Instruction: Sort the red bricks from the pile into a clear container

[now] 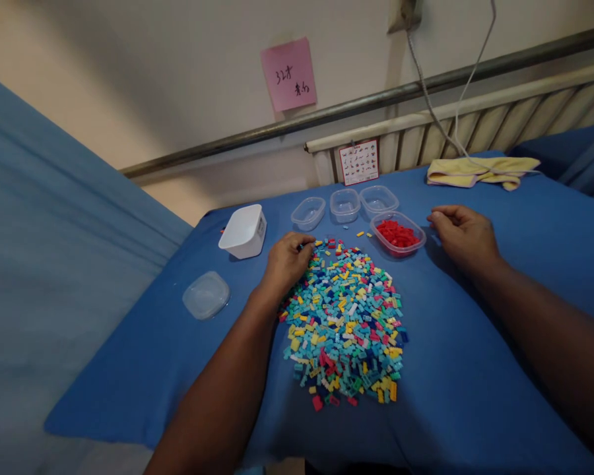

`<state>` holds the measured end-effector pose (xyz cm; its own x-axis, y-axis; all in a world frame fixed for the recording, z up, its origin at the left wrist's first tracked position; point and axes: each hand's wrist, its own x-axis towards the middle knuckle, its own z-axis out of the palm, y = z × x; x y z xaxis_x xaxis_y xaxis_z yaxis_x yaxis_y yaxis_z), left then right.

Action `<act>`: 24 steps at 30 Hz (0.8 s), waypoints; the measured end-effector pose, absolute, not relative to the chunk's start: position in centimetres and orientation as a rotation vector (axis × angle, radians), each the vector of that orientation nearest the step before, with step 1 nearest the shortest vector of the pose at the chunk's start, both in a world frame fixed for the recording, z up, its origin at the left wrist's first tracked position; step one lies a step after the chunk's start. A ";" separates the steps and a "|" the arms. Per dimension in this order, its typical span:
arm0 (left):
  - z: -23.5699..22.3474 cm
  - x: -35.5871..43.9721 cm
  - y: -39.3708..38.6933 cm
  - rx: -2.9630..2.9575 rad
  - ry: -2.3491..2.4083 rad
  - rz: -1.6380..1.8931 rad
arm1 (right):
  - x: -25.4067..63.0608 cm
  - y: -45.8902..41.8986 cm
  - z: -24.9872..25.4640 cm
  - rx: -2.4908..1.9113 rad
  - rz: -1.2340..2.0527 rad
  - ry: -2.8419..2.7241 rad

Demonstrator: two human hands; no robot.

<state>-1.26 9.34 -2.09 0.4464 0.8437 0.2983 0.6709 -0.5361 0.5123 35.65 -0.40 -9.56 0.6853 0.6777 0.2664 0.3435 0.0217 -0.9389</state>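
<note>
A wide heap of small toy building bricks in turquoise, yellow, green, pink, white and dark blue lies spread over the blue cloth. At its upper left edge is my left hand, thumb and forefinger brought together over the bricks; anything between them is hidden. My right hand hovers just right of a clear plastic tub of red bricks. Its fingers are curled toward the thumb, and I cannot make out what they hold, if anything. A few loose bricks lie between the heap and the tubs.
Behind the heap stand three clear tubs. To the left are a white box and a clear lid. A yellow cloth lies at the back right, under a radiator. A picture card leans at the back.
</note>
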 end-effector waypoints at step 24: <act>1.0 3.3 12.0 2.552 1.380 0.152 | 35.5 0.4 -10.1 -1.570 0.327 -0.977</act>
<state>3.34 11.97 1.00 0.5498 0.8351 -0.0203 0.8105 -0.5274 0.2548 35.55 0.37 -10.13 0.6078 0.7326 0.3064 0.4009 0.0500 -0.9147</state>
